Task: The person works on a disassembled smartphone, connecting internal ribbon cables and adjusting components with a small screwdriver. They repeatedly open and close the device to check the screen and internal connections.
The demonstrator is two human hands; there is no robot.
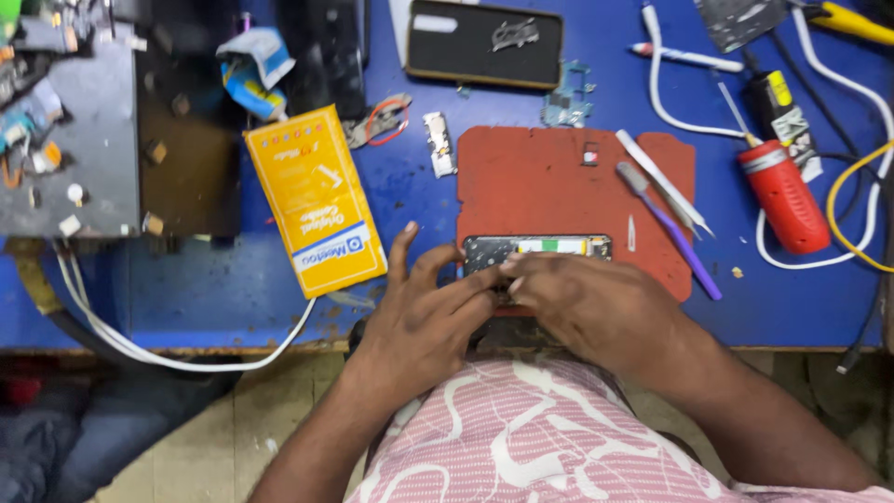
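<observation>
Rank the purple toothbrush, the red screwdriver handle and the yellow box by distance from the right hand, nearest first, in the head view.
From the right hand:
1. Purple toothbrush, just beyond it on the red mat.
2. Red screwdriver handle, farther right on the blue table.
3. Yellow box, far left, past the left hand.

A long yellow box [317, 201] lies flat on the blue table [205, 279], tilted, with a blue and white band near its lower end. Just above the yellow box there is a crumpled small packet [253, 71], white, blue and yellow. Far to the right of the yellow box stands a dark little bottle with a yellow label [778, 89] on it, and below this a grey and white printed label [799, 135], partly wrinkled.
</observation>
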